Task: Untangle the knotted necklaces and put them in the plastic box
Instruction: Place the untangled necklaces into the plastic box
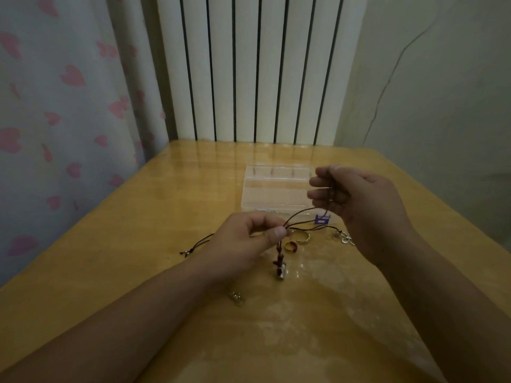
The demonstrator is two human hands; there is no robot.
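Your L hand point(249, 239) & R hand point(356, 205) both pinch the dark cord necklace point(300, 218), pendant point(279, 269) dangling above counter point(138, 244).

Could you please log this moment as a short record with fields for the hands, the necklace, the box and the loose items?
left hand: left hand pinches the dark cord necklace above its silver pendant
right hand: right hand holds the cord's other end, raised
necklace state: stretched between both hands, pendant hanging
plastic box: clear plastic box behind the hands on the wooden table
loose items: gold ring, silver ring, flower charm
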